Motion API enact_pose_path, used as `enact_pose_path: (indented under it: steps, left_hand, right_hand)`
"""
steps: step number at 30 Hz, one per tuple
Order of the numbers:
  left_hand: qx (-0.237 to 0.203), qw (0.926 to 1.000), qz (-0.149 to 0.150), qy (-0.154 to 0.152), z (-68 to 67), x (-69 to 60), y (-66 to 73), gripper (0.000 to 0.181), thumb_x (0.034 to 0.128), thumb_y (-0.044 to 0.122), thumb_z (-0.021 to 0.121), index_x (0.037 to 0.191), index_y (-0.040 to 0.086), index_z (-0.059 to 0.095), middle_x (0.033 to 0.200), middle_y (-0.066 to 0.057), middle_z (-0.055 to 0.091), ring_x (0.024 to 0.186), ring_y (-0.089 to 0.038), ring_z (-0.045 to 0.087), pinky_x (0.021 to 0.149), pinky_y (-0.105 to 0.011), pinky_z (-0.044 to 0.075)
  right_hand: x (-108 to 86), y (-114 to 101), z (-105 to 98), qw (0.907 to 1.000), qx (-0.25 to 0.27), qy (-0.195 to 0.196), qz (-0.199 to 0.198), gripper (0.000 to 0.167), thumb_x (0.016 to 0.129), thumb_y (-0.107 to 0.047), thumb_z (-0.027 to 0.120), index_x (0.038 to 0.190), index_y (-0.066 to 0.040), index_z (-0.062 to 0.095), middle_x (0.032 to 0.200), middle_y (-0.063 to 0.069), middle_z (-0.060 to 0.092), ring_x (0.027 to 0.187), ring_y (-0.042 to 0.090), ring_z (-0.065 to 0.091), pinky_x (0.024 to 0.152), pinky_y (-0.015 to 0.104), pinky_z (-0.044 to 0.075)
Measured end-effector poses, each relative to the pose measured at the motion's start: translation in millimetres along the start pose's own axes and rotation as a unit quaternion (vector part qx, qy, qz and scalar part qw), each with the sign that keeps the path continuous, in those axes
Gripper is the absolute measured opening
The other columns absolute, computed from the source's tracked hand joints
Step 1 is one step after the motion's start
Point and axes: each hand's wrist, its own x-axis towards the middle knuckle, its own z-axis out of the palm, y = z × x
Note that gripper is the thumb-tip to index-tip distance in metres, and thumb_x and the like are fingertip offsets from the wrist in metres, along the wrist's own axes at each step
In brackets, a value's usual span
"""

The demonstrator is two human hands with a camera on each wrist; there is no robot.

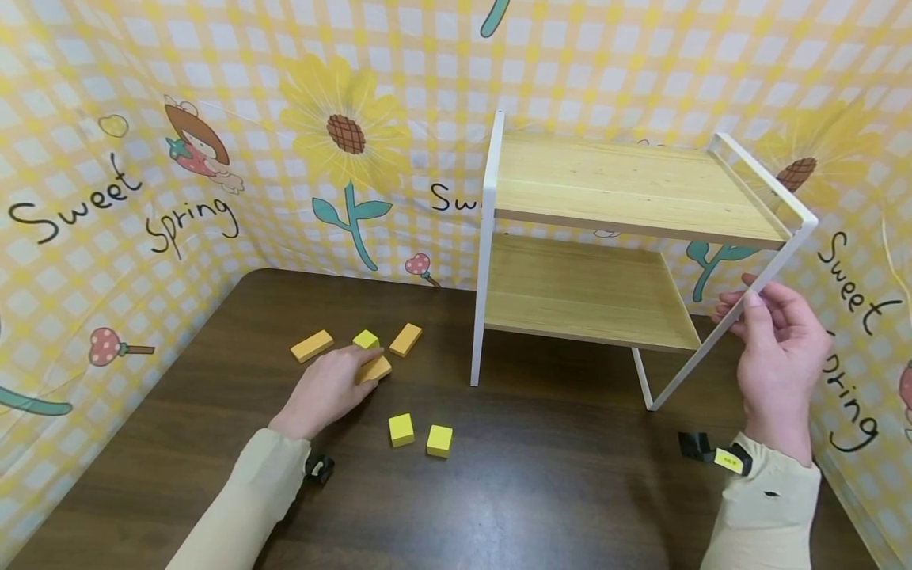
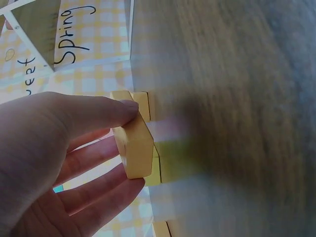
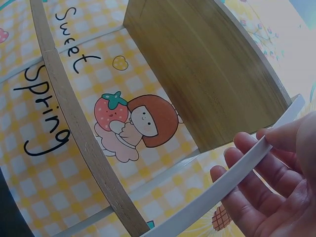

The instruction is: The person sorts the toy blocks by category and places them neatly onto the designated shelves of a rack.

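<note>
My left hand pinches an orange wooden block between thumb and fingers, just over the dark table. Right behind it is a yellow cube, partly covered by the fingers. Two more orange blocks lie flat, one on each side of that hand. At the right, my right hand grips the white side frame of a two-tier wooden shelf, thumb on the near face and fingers curled behind. The shelf's rear feet are largely hidden.
Two yellow cubes sit on the table in front of the shelf. Yellow checked cloth with printed flowers walls in the back and both sides.
</note>
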Motion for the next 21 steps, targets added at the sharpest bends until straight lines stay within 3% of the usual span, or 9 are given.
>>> enact_pose_path:
  steps: [4,13,21]
  left_hand:
    - [0.001,1.0,0.003,0.004,-2.5,-0.2,1.8,0.048,0.0848,0.011,0.083,0.129,0.001,0.069,0.119,-0.018,0.07,0.1,-0.032,0.068,0.085,-0.052,0.054]
    - [0.011,0.9996,0.024,0.012,-6.8,0.4,5.9,0.045,0.0819,0.009,0.082,0.125,0.002,0.072,0.113,-0.014,0.068,0.074,-0.019,0.054,0.069,-0.039,0.049]
    - [0.006,0.9994,0.03,0.015,-10.7,-0.1,12.6,0.044,0.0809,0.01,0.083,0.124,0.006,0.073,0.101,-0.006,0.066,0.066,-0.015,0.046,0.06,-0.033,0.041]
  right_hand:
    - [0.0,0.0,0.4,1.0,-0.002,0.0,0.002,0.024,0.098,-0.006,0.066,0.117,0.009,0.068,0.093,0.016,0.071,0.08,0.023,0.069,0.072,0.021,0.057]
    - [-0.2,-0.9,0.9,1.0,0.002,0.0,0.006,0.024,0.098,-0.006,0.067,0.117,0.009,0.068,0.093,0.017,0.071,0.08,0.023,0.069,0.071,0.021,0.057]
    - [-0.6,0.1,-0.8,0.9998,-0.007,0.001,0.016,0.025,0.099,-0.006,0.066,0.118,0.009,0.068,0.094,0.017,0.071,0.081,0.023,0.069,0.072,0.021,0.057]
